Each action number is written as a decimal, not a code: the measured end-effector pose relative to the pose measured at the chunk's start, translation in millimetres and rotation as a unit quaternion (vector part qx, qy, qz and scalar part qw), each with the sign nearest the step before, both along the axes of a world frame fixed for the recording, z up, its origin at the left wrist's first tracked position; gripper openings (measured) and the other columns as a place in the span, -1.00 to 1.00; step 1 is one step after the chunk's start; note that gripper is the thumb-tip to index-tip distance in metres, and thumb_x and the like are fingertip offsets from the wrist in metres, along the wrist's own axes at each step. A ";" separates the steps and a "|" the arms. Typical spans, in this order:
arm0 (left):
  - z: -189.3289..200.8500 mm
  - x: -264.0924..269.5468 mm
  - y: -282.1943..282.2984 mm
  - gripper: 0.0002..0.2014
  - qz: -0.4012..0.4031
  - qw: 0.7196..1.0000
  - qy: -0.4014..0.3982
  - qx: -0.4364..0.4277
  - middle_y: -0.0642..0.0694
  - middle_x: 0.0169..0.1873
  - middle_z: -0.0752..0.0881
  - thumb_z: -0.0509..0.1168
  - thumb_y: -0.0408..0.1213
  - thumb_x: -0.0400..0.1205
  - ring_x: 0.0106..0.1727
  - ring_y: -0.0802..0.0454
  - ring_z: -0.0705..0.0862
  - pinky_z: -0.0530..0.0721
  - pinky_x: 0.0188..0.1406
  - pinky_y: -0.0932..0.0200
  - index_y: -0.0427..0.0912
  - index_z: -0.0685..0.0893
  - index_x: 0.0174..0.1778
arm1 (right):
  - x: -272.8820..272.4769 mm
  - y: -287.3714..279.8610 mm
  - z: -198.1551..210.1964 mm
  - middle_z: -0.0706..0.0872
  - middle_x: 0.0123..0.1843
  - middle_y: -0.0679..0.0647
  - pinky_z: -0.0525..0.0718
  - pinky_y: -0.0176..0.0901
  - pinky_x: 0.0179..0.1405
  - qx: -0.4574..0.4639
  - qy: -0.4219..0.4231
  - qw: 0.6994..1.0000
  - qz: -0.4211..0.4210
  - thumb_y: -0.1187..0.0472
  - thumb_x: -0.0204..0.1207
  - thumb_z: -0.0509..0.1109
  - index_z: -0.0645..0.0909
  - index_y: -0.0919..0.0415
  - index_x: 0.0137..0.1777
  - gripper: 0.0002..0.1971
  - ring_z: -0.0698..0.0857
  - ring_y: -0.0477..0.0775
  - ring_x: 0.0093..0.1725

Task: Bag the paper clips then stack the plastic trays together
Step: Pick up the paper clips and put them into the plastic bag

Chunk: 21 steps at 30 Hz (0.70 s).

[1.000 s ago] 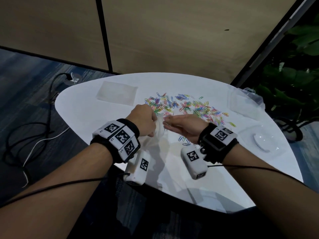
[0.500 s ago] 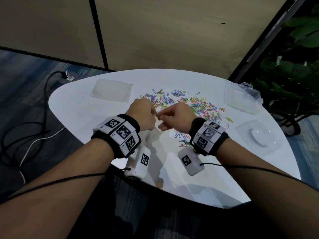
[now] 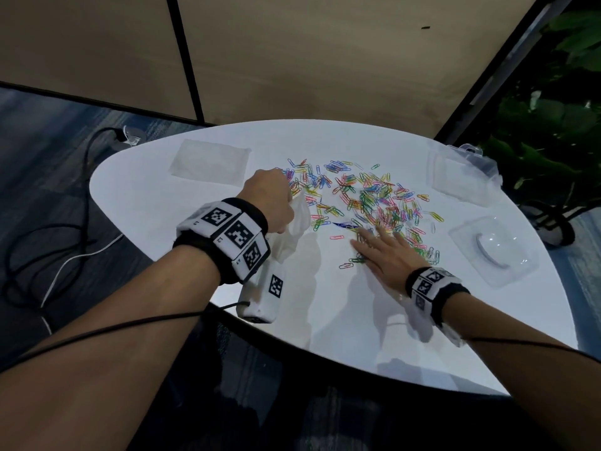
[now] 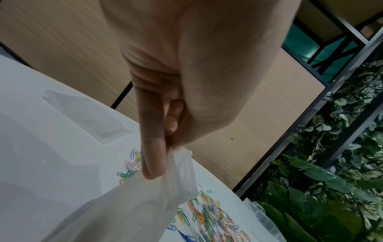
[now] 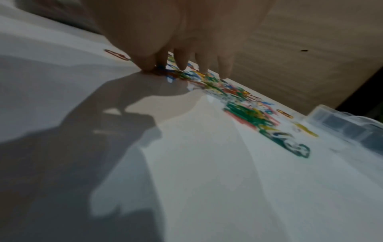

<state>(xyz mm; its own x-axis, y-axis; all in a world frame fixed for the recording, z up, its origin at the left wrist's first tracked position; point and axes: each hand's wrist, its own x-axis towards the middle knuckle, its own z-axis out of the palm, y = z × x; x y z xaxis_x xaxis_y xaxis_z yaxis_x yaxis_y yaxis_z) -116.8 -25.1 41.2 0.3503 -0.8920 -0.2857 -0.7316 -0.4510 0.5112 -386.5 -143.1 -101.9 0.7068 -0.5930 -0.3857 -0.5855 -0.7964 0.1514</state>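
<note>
Many coloured paper clips (image 3: 367,196) lie scattered across the middle of the white table (image 3: 341,314). My left hand (image 3: 271,203) pinches the rim of a clear plastic bag (image 3: 294,222) just left of the pile; in the left wrist view the bag (image 4: 145,196) hangs from thumb and forefinger. My right hand (image 3: 382,249) lies flat with fingers spread, its fingertips (image 5: 182,63) touching the near edge of the clips (image 5: 244,111). Two clear plastic trays sit at the right: one (image 3: 461,177) far, one (image 3: 494,252) nearer.
Another flat clear bag (image 3: 209,161) lies at the table's far left. A beige wall panel stands behind the table, green plants to the right, and black and white cables on the floor at left. The table's near edge curves close to my forearms.
My right hand let go of the bag's rim, moved right and spread flat onto the clips. My left hand kept hold of the bag and shifted slightly toward the pile.
</note>
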 end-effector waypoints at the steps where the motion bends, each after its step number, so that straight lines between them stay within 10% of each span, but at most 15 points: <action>1: 0.0 -1.4 -0.4 -0.72 -0.001 1.000 -0.003 0.002 -0.31 -0.22 0.87 0.31 -0.60 0.52 -0.11 -0.21 0.87 0.83 0.10 -0.10 -0.41 0.83 0.08 | 0.4 -5.2 0.4 -0.15 0.77 0.00 0.14 0.33 0.65 0.001 0.004 0.999 -0.033 -0.13 0.71 -0.27 -0.04 -0.15 0.72 -0.44 -0.04 0.33 0.73; 6: 1.5 -7.8 -1.2 -0.72 -0.013 1.000 -0.025 0.008 -0.26 -0.18 0.89 0.27 -0.57 0.56 -0.13 -0.15 0.88 0.85 0.07 -0.06 -0.37 0.84 0.07 | 16.7 -23.0 13.7 0.58 0.37 0.22 0.70 0.03 0.13 -0.007 -0.079 0.994 -0.077 0.12 0.72 0.16 0.53 0.16 0.43 -0.67 0.67 0.30 0.21; 13: 4.6 -12.1 -6.7 -0.73 -0.027 0.999 -0.031 0.020 -0.25 -0.11 0.88 0.26 -0.55 0.60 -0.16 -0.11 0.88 0.86 0.06 -0.05 -0.35 0.83 0.10 | 27.3 -40.2 26.1 0.83 -0.04 0.17 0.74 -0.13 0.09 0.030 -0.143 0.958 -0.245 0.39 0.50 0.35 0.82 0.23 -0.04 -0.79 0.78 0.20 0.01; 17: 3.7 -16.2 -13.6 -0.71 -0.036 0.999 -0.017 0.029 -0.21 -0.19 0.89 0.23 -0.55 0.61 -0.29 0.04 0.85 0.85 0.07 -0.03 -0.28 0.83 0.08 | 10.4 -52.2 33.0 0.84 -0.08 0.01 0.74 -0.15 0.18 0.189 -0.323 0.803 -0.463 0.26 0.36 0.62 0.84 0.06 -0.17 -0.91 0.81 0.03 -0.04; 21: 0.7 -23.7 -23.1 -0.82 -0.052 0.998 0.001 0.036 -0.17 -0.27 0.87 0.28 -0.57 0.58 -0.31 0.06 0.83 0.85 0.08 -0.04 -0.33 0.79 -0.17 | 19.5 -39.3 64.9 0.81 0.02 0.28 0.82 -0.19 -0.06 0.412 -0.517 0.541 -0.521 0.46 0.46 0.51 0.71 0.45 0.15 -0.74 0.85 0.08 -0.12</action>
